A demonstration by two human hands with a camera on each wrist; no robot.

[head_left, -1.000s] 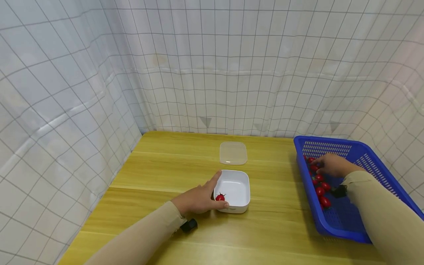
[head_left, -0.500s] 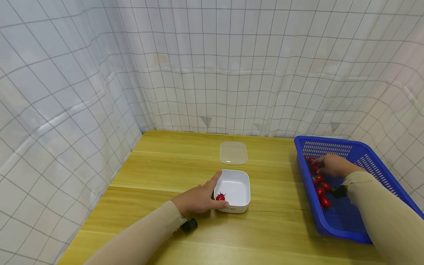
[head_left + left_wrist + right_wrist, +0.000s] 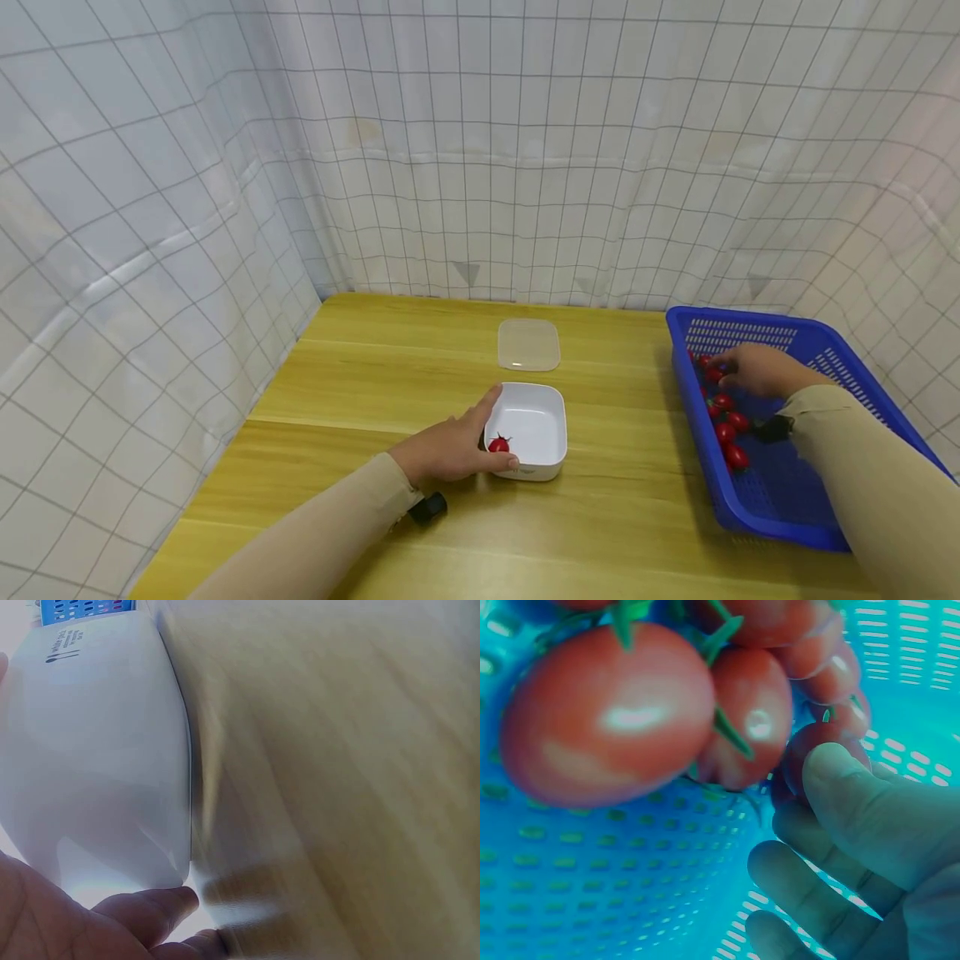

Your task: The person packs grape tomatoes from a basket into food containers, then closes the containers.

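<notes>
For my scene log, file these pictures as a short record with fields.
left hand: holds white box by its left side
box contents: one red tomato visible
right hand: pinches a tomato inside blue basket
basket contents: several more tomatoes along its left side
lid: translucent, flat on wooden table beyond box
</notes>
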